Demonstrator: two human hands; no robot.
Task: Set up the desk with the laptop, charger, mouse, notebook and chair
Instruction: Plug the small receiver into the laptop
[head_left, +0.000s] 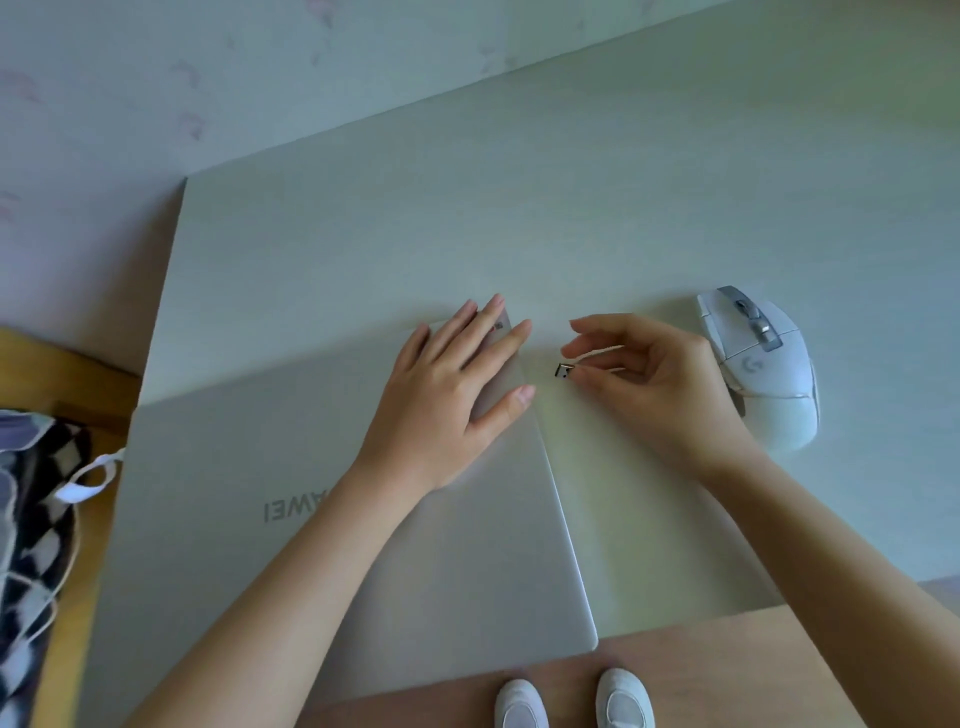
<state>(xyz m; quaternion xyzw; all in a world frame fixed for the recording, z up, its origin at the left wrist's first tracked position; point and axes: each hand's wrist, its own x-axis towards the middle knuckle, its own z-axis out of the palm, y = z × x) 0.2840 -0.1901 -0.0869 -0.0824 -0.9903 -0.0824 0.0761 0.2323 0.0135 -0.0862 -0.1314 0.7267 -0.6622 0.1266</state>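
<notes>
left hand (457, 387), centre frame: fingers straight, flat on closed laptop (322, 519). right hand (654, 379) beside it: thumb and fingers pinching usb dongle (563, 372).

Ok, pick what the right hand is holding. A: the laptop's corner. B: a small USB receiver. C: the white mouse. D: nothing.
B: the right hand pinches a small USB receiver beside the closed laptop, while the white mouse lies untouched on the desk.
</notes>
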